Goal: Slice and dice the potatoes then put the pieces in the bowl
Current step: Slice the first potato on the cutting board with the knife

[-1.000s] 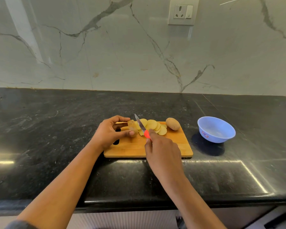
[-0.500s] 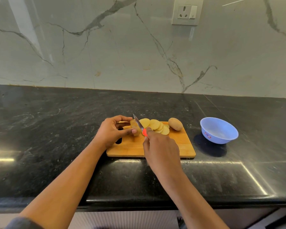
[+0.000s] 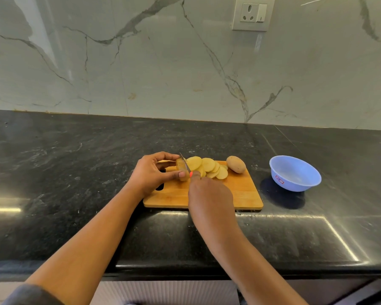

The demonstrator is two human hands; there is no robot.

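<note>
Potato slicing on your cutting board [image 3: 240, 191], knife [image 3: 184, 164] set against the potato stub [image 3: 181, 171].
Your left hand [image 3: 151, 173] pinches the potato stub between thumb and curled fingers at the board's far left part. Your right hand [image 3: 209, 194] is wrapped round the knife's red handle, the blade angled down against the stub's right face. Cut slices [image 3: 207, 165] lie fanned just right of the blade, overlapping one another, and a whole potato [image 3: 235, 164] sits beside them near the board's far right corner. The blue bowl [image 3: 295, 176] stands on the dark desk [image 3: 75, 172], apart from the board on its right.
</note>
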